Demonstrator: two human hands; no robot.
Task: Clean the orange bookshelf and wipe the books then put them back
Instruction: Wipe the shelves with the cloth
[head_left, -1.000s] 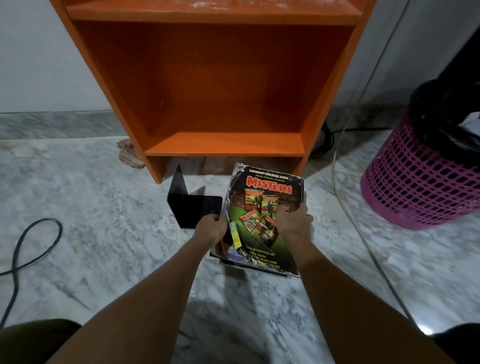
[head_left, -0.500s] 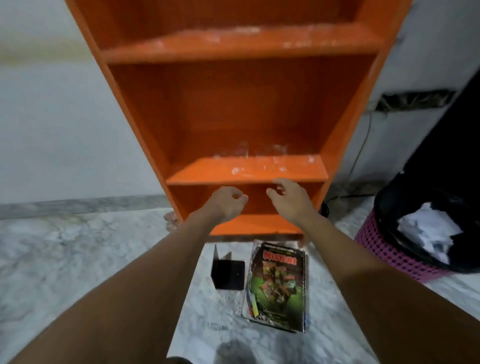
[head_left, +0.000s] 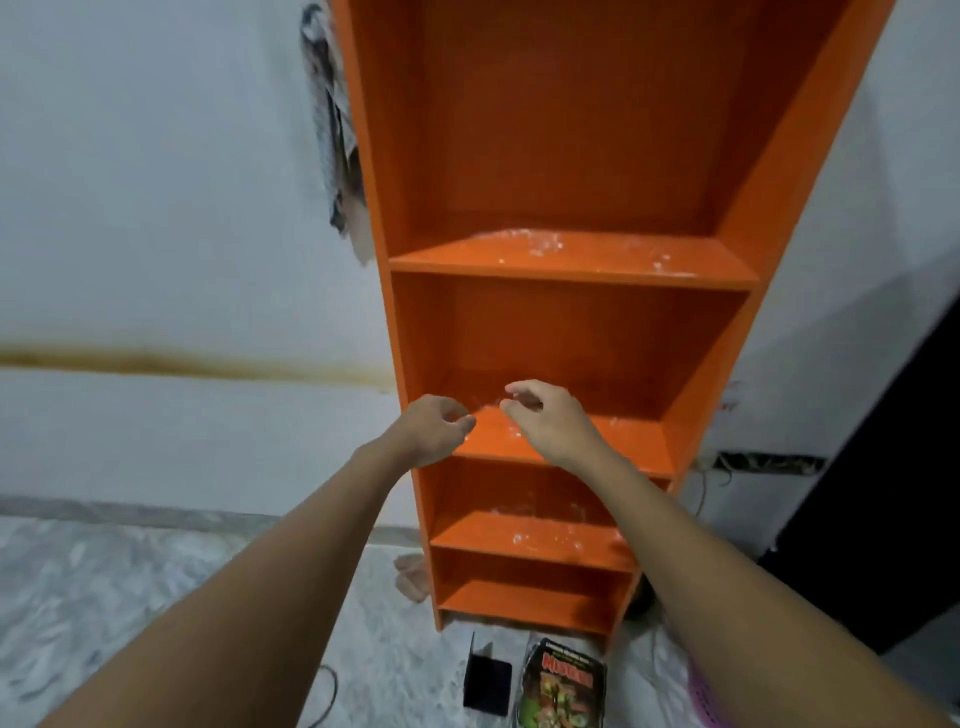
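Orange bookshelf (head view): stands upright against the white wall, straight beyond the fingers of both hands.
Middle shelf: right behind and just below the fingertips of both hands, its board speckled white. I cannot tell whether any finger touches it.
Upper shelf: well above the fingers, also flecked with white.
Lower shelves: under the wrists, white-flecked too.
Left hand: raised before the bookshelf's left upright, fingers loosely curled toward the thumb, nothing in them.
Right hand: just beside the left hand with a small gap between the two sets of fingertips. Its fingers are loosely bent and hold nothing.
Books: a stack lying flat on the floor, far below the fingers, before the bookshelf's foot and between the two forearms, apart from both hands. The top cover has a red title over green art.
Black bookend: on the floor just left of the books, far below the left fingers.
Patterned cloth: hangs by the bookshelf's outer left side, high above the left fingers.
Rag: crumpled at the bookshelf's bottom left corner, below the left fingers.
Pink basket: a sliver right of the books, mostly hidden by the right forearm.
Cable: on the marble floor, left of the bookend.
Wall stain: a brown band left of the left fingers, a little above them.
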